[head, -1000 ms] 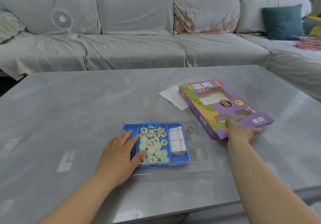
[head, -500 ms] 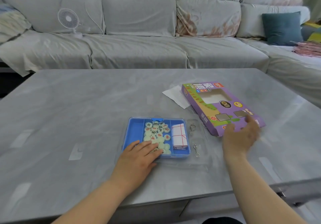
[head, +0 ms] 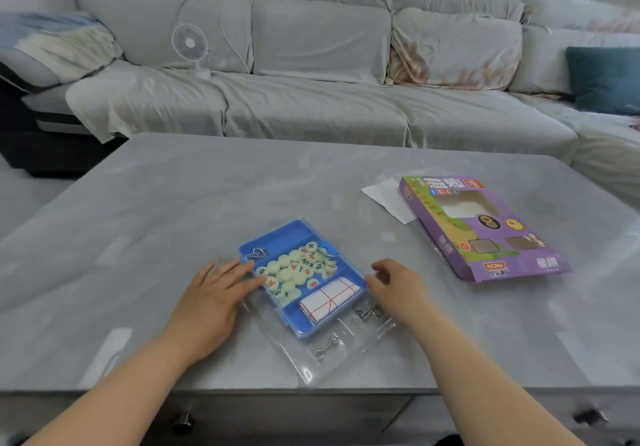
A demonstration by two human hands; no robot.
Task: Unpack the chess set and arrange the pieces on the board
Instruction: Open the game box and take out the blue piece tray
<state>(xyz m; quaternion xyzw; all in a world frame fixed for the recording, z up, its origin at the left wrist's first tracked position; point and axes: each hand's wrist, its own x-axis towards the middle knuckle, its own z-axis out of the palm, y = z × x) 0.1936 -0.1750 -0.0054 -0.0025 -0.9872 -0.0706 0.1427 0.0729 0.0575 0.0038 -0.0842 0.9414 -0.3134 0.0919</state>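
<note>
Blue plastic tray sits in a clear blister near the front edge of the table, holding the round pieces and the folded board. The left hand lies flat on the tray's left side, fingers straight and slightly spread. The right hand hovers at the right rim, fingers loosely curled and pinching nothing — contact is unclear. The step looks like freeing the tray: pin the blister with the left and lift the rim level with the right — tilting would spill the pieces.

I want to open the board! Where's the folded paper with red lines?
Head view: the folded paper lies in the blue tray, near-right of the round pieces, just left of the right hand.
</note>
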